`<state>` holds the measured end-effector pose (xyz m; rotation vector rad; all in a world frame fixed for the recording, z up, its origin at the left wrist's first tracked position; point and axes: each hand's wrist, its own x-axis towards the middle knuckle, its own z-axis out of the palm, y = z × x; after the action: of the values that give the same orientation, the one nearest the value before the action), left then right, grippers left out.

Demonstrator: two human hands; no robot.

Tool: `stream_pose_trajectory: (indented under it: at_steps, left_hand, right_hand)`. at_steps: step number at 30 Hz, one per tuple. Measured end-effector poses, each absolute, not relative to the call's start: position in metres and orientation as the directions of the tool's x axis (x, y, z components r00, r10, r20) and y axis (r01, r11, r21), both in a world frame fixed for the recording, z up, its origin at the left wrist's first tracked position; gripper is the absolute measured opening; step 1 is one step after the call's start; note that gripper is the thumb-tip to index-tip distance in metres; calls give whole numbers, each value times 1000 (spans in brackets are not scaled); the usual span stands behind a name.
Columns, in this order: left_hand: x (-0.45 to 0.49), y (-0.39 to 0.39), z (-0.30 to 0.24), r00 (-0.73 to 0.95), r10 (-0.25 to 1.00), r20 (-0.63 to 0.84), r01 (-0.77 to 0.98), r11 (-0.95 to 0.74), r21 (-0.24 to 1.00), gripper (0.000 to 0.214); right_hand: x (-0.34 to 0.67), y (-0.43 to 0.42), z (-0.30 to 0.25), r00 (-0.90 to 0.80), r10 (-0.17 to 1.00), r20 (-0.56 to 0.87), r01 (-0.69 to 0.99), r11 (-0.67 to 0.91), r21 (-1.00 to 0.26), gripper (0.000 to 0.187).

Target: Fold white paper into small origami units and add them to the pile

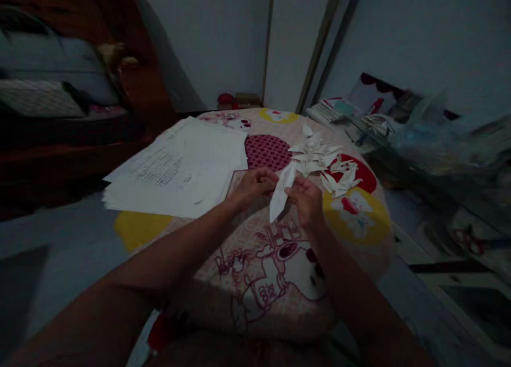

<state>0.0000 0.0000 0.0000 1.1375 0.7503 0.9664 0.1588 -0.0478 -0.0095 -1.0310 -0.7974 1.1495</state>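
A long, narrow piece of folded white paper (281, 194), pointed at its near end, stands tilted between my two hands above the table. My right hand (306, 199) pinches its right edge between thumb and fingers. On the other side, the curled fingers of my left hand (257, 185) grip its left edge. Just beyond my right hand lies a cluster of folded paper cranes (315, 155), several of them overlapping. To the left of my left hand spreads a stack of white paper sheets (171, 167), some with printed text.
A patterned cloth (275, 298) with cartoon figures covers the round table. Along the right wall, a glass shelf (403, 156) carries papers and plastic bags. Dark wooden furniture (139, 100) stands at the left. The room is dim.
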Motion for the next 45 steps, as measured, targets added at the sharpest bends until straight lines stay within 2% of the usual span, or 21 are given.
stream_pose_trajectory:
  at_steps: [6,12,22,26,32,45]
  left_hand:
    - [-5,0,1,458,888,29,-108,23,994,24]
    - [-5,3,-1,448,889,91,-173,-13,985,33]
    - [-3,-1,0,420,882,213,-121,-179,976,31]
    - [-3,0,-2,434,878,203,-46,-203,978,19]
    - [-8,4,0,452,881,140,100,-205,974,16]
    - [-8,8,-7,501,860,95,159,-199,967,8]
  right_hand:
    - [159,-48,-9,272,962,39,-289,120,-950,40]
    - [160,-48,-9,251,967,46,-248,111,-962,37]
    - [159,-47,-9,273,962,25,-257,98,-961,32]
    - [158,-49,-8,264,965,12,-259,82,-962,24]
    - [157,-50,-7,277,961,8,-236,77,-969,21]
    - [158,-49,-10,254,967,15,-216,72,-974,22]
